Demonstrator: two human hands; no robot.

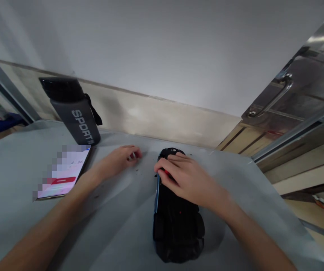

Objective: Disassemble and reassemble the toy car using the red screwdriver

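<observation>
A toy car [178, 226] lies with its black underside up, wheels showing and a strip of blue body along its left edge. My right hand [183, 175] is over the far part of the car, thumb and fingers closed in a pinch. A small red piece [166, 172] peeks out between them; most of it is hidden, so its kind cannot be made out. Left of the car, my left hand [125, 156] rests by the tabletop with loosely curled fingers. A gap shows between its thumb and fingers, and nothing is visible in it.
A dark sports bottle [74, 113] with a strap stands at the back left. Beside my left forearm lies a phone [66, 173] with its screen lit. The grey table [116, 233] meets a wall [162, 45] behind. At right is a metal door handle [273, 98].
</observation>
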